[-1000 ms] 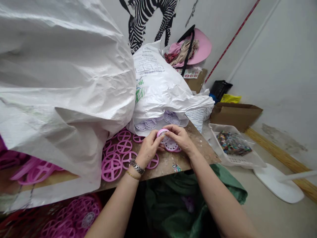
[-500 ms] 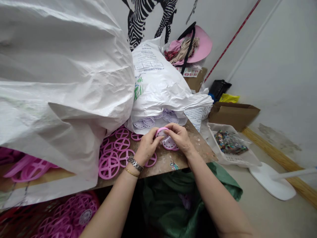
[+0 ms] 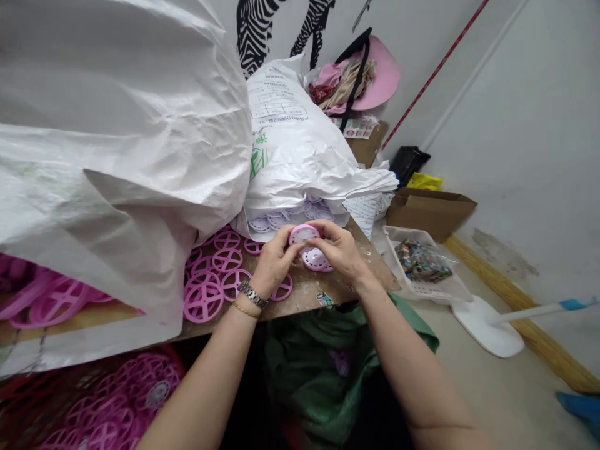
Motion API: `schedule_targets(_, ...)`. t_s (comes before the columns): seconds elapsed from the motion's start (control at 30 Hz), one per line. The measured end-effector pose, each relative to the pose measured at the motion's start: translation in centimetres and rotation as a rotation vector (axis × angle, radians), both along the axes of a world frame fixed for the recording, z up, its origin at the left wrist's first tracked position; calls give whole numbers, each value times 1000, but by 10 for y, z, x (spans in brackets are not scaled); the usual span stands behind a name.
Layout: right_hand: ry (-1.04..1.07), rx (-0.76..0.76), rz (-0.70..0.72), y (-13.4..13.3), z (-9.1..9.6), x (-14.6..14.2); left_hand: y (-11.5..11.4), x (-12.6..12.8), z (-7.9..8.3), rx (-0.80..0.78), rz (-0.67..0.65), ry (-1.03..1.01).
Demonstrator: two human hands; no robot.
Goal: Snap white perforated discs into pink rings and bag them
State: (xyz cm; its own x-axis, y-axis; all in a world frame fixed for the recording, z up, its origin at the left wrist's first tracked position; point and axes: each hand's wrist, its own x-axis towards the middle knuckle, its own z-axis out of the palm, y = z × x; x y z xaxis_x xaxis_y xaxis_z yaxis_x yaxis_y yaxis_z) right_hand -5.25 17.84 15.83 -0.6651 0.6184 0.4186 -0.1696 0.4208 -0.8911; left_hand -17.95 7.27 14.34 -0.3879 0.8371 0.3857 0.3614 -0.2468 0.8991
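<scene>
Left hand (image 3: 274, 261), right hand (image 3: 341, 250) pinch pink disc (image 3: 304, 235) from both sides, fingers pressed on rim (steadying it) above bench (image 3: 304, 294).

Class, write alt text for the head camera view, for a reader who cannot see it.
Two hands, left hand and right hand, together hold a pink disc above a wooden table. Pink spoked rings lie on the table beside big white sacks; one sack behind the hands has pale discs spilling out.
</scene>
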Motion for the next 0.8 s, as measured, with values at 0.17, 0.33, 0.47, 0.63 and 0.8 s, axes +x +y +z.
schedule_targets(0.17, 128, -4, -203, 16, -1, 18, 3, -3, -3, 16, 81, -147)
schedule_targets(0.33, 134, 30, -353, 16, -21, 55, 5, -3, -6, 33, 198, -90)
schedule_targets(0.47, 115, 22, -465, 8, -44, 79, 8, -3, -9, 33, 194, 95)
schedule_targets(0.63, 135, -54, -613, 16, -61, 85, 9, -4, -13, 43, 215, 198)
schedule_targets(0.8, 148, -36, -661, 20, -62, 83, 8, -4, -14, 64, 198, 224)
